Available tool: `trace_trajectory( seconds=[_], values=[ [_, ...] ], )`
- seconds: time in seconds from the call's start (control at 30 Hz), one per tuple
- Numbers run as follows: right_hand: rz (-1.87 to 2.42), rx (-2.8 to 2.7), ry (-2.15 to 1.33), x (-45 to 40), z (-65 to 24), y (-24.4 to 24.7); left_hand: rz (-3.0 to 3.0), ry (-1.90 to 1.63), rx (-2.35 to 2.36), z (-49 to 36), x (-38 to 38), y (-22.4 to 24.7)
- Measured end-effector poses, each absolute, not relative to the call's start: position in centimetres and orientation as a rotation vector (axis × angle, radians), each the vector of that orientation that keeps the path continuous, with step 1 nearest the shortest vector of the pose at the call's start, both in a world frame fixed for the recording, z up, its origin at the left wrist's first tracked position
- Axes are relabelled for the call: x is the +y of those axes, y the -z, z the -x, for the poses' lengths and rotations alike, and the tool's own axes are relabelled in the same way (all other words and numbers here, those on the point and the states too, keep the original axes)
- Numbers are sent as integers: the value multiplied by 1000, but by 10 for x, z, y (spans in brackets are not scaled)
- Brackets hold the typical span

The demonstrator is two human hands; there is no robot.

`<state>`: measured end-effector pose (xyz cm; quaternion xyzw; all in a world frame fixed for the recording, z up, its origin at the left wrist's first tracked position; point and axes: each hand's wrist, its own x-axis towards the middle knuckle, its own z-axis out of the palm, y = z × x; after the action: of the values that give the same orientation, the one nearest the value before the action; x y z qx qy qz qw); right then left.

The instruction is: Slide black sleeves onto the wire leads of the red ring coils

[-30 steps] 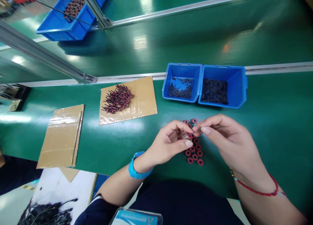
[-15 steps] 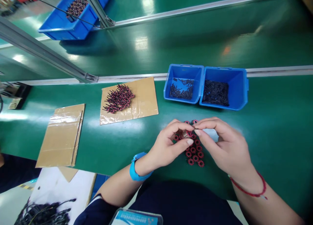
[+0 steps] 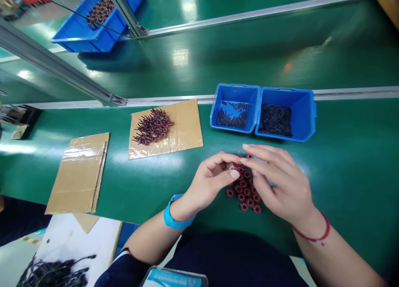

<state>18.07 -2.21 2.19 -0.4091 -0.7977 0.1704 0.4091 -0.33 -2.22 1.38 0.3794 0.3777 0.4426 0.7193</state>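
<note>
My left hand (image 3: pixel 210 179), with a blue band on its wrist, pinches a small red-and-black wound ring coil (image 3: pixel 237 167) between thumb and index finger; my fingers partly cover it. My right hand (image 3: pixel 280 181) is beside it with the fingers stretched out and apart. Its index fingertip meets the tip of my left index finger at the coil, and I see nothing gripped in it. Below and between both hands, several loose ring coils (image 3: pixel 247 191) lie on the green table (image 3: pixel 174 179).
Two blue bins, a left one (image 3: pixel 213 112) and a right one (image 3: pixel 304 112), contain short black tubes. Finished-looking coils (image 3: pixel 153 127) with black-sleeved leads lie on cardboard (image 3: pixel 187 124). More cardboard (image 3: pixel 76 174) is at left. A metal frame (image 3: pixel 71 72) crosses behind; another person's sleeve (image 3: pixel 21 220) shows.
My right hand has opened from a pinch at the coil's wire, its fingers now spread. My left hand has shifted slightly left, still pinching the coil.
</note>
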Motion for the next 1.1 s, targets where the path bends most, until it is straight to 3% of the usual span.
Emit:
trace_trajectory(
  seconds=[0.17,0.3,0.53,0.83,1.03,1.1],
  values=[
    [1165,-1550,-1016,-23,-183,-19,-973,-991,823,2,-22,-17],
    [1131,-1529,-1245,-21,-183,-17,-1090,-990,791,1,-24,-14],
    [1117,-1679,-1067,-21,-182,-22,-1138,-926,778,3,-25,-14],
    [1175,-1489,-1269,-22,-183,-17,-919,-977,820,1,-21,-13],
    [1249,-1425,-948,-24,-187,-22,-929,-972,879,0,-20,-13],
    [1284,-1386,-988,-23,-188,-22,-935,-999,944,-1,-19,-13]
  ],
)
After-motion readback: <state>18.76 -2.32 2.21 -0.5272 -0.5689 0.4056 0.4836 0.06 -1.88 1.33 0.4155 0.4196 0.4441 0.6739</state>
